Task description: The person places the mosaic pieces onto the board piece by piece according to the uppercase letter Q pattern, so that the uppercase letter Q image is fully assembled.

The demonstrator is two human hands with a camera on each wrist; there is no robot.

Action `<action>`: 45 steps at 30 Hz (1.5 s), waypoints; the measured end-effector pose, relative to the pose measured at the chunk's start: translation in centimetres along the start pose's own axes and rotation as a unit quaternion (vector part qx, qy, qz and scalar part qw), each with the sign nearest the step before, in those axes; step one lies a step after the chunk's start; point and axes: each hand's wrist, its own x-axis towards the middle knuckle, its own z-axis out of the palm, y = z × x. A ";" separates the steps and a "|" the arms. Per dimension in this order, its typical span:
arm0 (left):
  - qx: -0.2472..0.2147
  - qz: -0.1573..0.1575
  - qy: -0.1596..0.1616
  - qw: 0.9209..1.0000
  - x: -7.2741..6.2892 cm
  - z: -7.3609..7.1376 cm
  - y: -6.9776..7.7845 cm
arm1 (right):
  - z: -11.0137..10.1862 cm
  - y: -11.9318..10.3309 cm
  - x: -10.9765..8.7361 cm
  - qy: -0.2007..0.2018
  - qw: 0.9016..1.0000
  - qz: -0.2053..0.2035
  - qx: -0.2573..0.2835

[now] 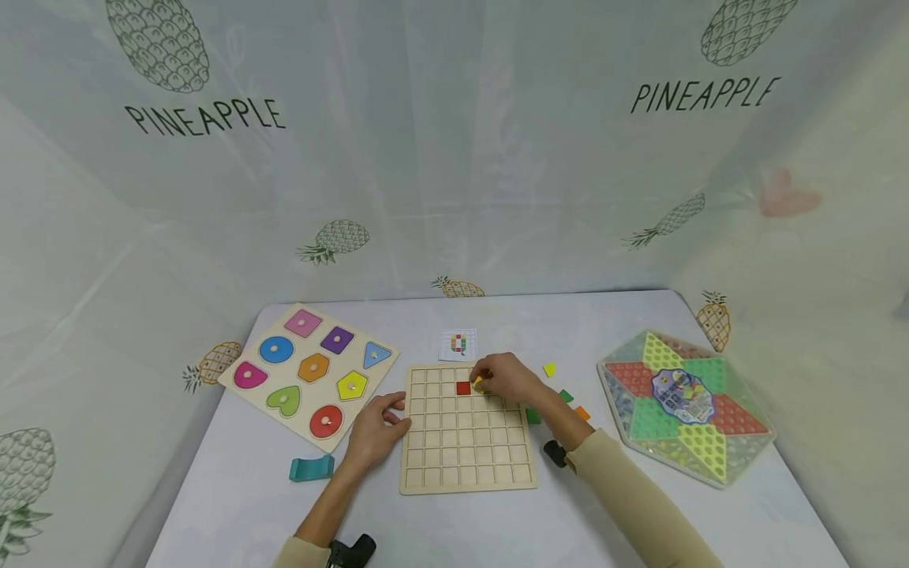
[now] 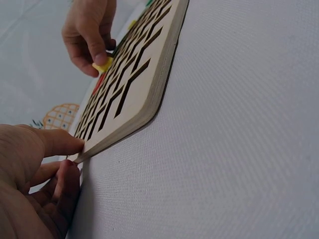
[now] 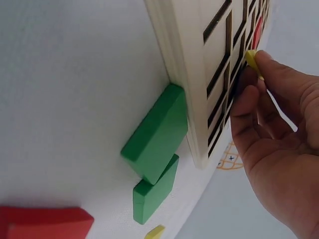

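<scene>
A pale wooden grid board [image 1: 469, 455] lies on the table. My right hand [image 1: 506, 377] is over its far part, pinching a small yellow tile [image 3: 252, 60] between thumb and fingertips. Beside that tile, a red square tile [image 1: 463, 388] sits in a grid cell. My left hand [image 1: 376, 432] rests at the board's left side, its fingertips touching the edge, as the left wrist view shows. Green tiles [image 3: 159, 134] lie by the board's right edge, one touching it in the right wrist view. Behind the board is a card [image 1: 458, 345] printed with a small coloured pattern.
To the left lies a shape puzzle board [image 1: 328, 371] with knobbed pieces, and a teal curved block [image 1: 311, 468]. A hexagonal game board [image 1: 685, 406] is at the right. Loose pieces right of the grid include a yellow tile [image 1: 550, 369] and an orange tile [image 1: 582, 412].
</scene>
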 end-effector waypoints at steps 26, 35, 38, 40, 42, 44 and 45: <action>0.003 -0.010 -0.003 1.000 0.0 0.1 0.0 | 0.4 -0.7 -0.2 0.025 0.998 -0.026 -0.043; 0.004 -0.007 0.002 1.000 0.0 0.0 0.1 | 0.8 -1.0 -0.1 0.025 0.997 -0.019 -0.073; 0.004 -0.005 0.001 1.000 0.0 0.0 0.1 | 0.7 -1.1 -0.1 0.024 0.997 -0.014 -0.071; 0.004 -0.006 0.000 1.000 0.1 0.0 0.2 | 0.7 -1.2 -0.2 0.024 0.997 -0.013 -0.072; 0.004 -0.007 -0.002 1.000 0.1 -0.1 0.2 | 0.7 -1.2 -0.2 0.023 0.997 -0.011 -0.071; 0.003 -0.008 -0.002 1.000 0.0 -0.1 0.2 | 0.7 -1.2 -0.2 0.023 0.997 -0.010 -0.070; 0.004 -0.007 -0.003 1.000 0.0 -0.1 0.2 | 0.7 -1.2 -0.3 0.023 0.997 -0.009 -0.069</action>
